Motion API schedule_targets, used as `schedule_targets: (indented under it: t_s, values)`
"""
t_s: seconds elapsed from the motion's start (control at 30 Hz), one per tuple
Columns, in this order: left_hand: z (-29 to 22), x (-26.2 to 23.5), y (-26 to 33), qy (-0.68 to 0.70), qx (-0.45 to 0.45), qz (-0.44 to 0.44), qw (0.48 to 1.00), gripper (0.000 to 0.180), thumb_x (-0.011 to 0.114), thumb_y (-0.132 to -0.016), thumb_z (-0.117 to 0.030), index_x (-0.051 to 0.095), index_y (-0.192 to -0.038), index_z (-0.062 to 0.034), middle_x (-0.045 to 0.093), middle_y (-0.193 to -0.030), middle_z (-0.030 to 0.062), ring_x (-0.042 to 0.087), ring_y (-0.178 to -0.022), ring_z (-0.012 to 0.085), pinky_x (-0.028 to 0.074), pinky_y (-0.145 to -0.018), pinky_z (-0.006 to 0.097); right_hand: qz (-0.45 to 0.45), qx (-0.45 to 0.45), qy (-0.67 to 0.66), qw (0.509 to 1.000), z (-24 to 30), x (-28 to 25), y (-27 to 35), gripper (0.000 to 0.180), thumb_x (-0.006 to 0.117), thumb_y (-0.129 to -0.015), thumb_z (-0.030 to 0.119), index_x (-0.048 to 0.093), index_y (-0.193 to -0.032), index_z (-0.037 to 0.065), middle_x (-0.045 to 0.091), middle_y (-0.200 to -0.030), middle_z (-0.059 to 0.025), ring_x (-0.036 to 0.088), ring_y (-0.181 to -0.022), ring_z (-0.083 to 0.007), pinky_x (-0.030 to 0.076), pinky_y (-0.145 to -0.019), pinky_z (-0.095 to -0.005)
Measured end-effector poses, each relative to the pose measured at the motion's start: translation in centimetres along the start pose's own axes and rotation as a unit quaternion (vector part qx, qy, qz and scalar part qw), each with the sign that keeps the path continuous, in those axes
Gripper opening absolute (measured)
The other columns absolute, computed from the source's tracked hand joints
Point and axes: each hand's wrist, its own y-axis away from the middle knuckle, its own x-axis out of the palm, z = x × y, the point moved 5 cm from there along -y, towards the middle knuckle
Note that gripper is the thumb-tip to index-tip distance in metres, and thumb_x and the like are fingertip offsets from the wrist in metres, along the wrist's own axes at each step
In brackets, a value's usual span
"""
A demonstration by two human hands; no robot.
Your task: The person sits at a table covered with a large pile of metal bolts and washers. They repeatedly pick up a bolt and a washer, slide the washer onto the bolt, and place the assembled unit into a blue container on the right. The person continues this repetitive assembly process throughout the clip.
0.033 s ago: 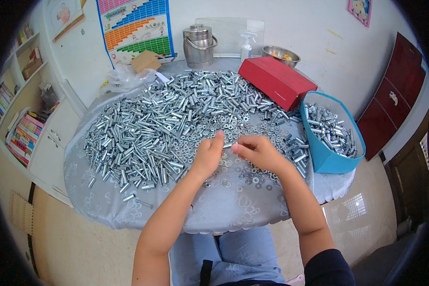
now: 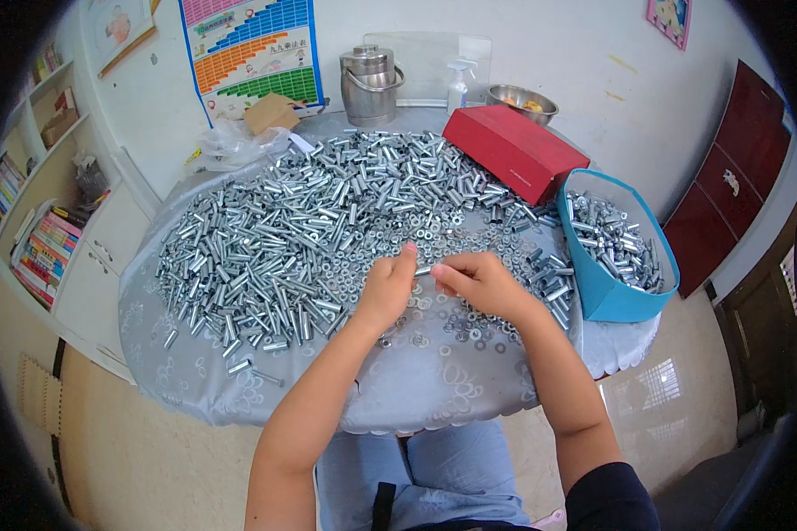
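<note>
Above the table, my left hand [image 2: 386, 288] is closed, thumb pointing up, around one end of a short silvery metal fastener [image 2: 422, 271]. My right hand [image 2: 478, 281] pinches its other end between thumb and fingertips. Only the middle of the fastener shows, so I cannot tell a bolt from a sleeve. Loose washers [image 2: 475, 334] lie flat beneath and around both hands. Left of them spreads a large heap of metal sleeves and bolts [image 2: 266, 257]. A smaller group of metal sleeves [image 2: 553, 288] lies right of my right hand.
A blue fabric bin [image 2: 624, 305] of metal fasteners stands at the right edge, beside a red box [image 2: 518, 150]. Farther back are a steel pot [image 2: 368, 93], a spray bottle [image 2: 457, 90], a steel bowl [image 2: 540, 99] and a plastic bag [image 2: 239, 144]. A grey cloth covers the table [image 2: 416, 394].
</note>
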Motion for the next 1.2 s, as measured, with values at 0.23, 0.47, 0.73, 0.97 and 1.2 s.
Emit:
schedule_targets:
  t_s: [0.23, 0.47, 0.73, 0.97, 1.2]
  values:
    - [0.4, 0.0, -0.2, 0.018, -0.018, 0.008, 1.0, 0.057, 0.038, -0.09, -0.043, 0.044, -0.05, -0.0019, 0.044, -0.048, 0.0029, 0.038, -0.048, 0.0121, 0.033, -0.049, 0.031, -0.094, -0.09, -0.037, 0.991, 1.4, -0.5, 0.2, 0.024, 0.061, -0.082, 0.024, 0.057, -0.081, 0.001, 0.055, -0.064, -0.0032, 0.048, -0.059, -0.0087, 0.041, -0.056, -0.0242]
    - [-0.1, 0.4, 0.2, -0.001, 0.016, 0.019, 1.0, 0.057, 0.038, -0.09, -0.042, 0.042, -0.049, -0.0025, 0.043, -0.047, 0.0025, 0.037, -0.047, 0.0114, 0.033, -0.048, 0.031, -0.017, 0.01, 0.003, 1.0, 0.5, -0.3, 0.1, 0.021, 0.06, -0.083, 0.021, 0.057, -0.084, 0.0, 0.057, -0.068, -0.0052, 0.049, -0.062, -0.0101, 0.043, -0.059, -0.0256]
    - [0.2, 0.5, 0.1, -0.011, -0.004, 0.022, 1.0, 0.057, 0.038, -0.09, -0.043, 0.043, -0.05, -0.0025, 0.043, -0.048, 0.0023, 0.037, -0.048, 0.0108, 0.032, -0.048, 0.03, 0.039, 0.068, 0.009, 0.997, -0.2, 0.0, 0.1, 0.029, 0.057, -0.084, 0.027, 0.057, -0.083, -0.002, 0.058, -0.071, -0.0084, 0.051, -0.064, -0.0123, 0.042, -0.06, -0.0275]
    - [0.6, 0.3, -0.1, 0.0, -0.008, 0.03, 1.0, 0.057, 0.039, -0.089, -0.044, 0.043, -0.05, -0.0028, 0.043, -0.048, 0.0017, 0.037, -0.048, 0.0106, 0.032, -0.048, 0.031, 0.012, -0.007, 0.04, 0.999, 1.8, -0.3, 0.6, 0.029, 0.057, -0.084, 0.03, 0.059, -0.083, 0.001, 0.056, -0.065, -0.0014, 0.048, -0.059, -0.008, 0.038, -0.053, -0.0232]
    - [0.5, 0.2, -0.1, 0.01, -0.014, 0.03, 0.999, 0.058, 0.039, -0.089, -0.045, 0.043, -0.049, -0.0022, 0.042, -0.047, 0.0022, 0.038, -0.047, 0.0114, 0.032, -0.048, 0.031, -0.042, -0.057, 0.041, 0.997, 1.9, -0.4, 0.6, 0.036, 0.055, -0.084, 0.035, 0.062, -0.081, 0.0, 0.055, -0.06, -0.0061, 0.049, -0.056, -0.0108, 0.041, -0.053, -0.0261]
